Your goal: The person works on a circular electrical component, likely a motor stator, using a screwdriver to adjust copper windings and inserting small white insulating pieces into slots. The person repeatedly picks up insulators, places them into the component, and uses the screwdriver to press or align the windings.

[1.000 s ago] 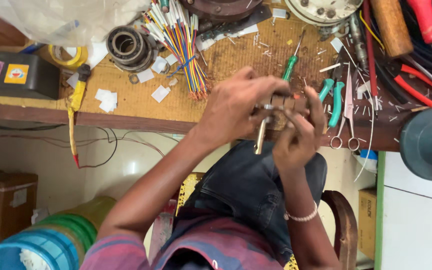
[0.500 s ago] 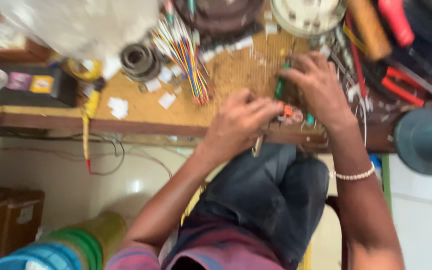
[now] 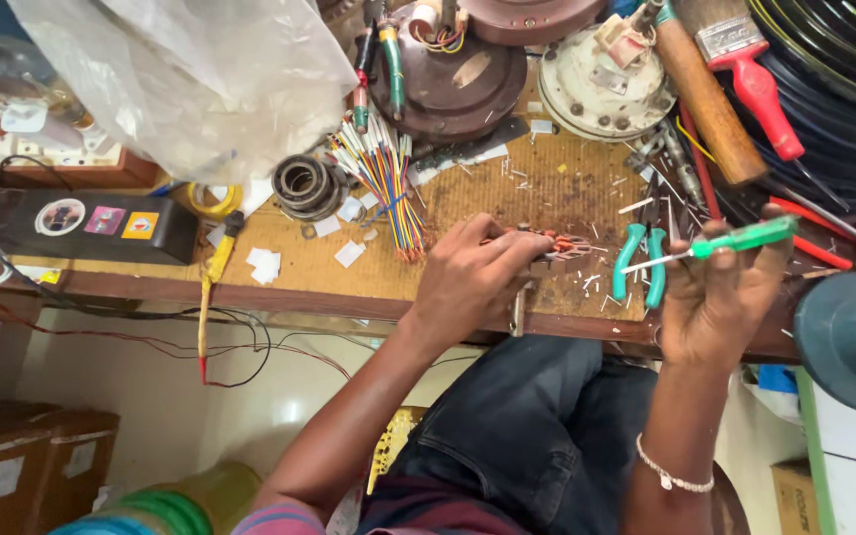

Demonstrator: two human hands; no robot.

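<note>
- The left hand [image 3: 473, 272] was closed around a small brown wound part [image 3: 559, 256] at the bench [image 3: 329, 282] front edge.
- Just right of that part, the right hand [image 3: 720, 297] pinched a green-handled screwdriver [image 3: 715, 245], tip pointing towards it.
- The part looked stiff and light; its thin windings seemed fragile, so the solid body was the safer grip.
- Teal-handled pliers [image 3: 641, 260] lay between part and screwdriver hand.

A small brown part with orange wires [image 3: 559, 253] lay at the near edge of the bench. To its right, a green-handled screwdriver [image 3: 720, 243] pointed left, held up.
</note>
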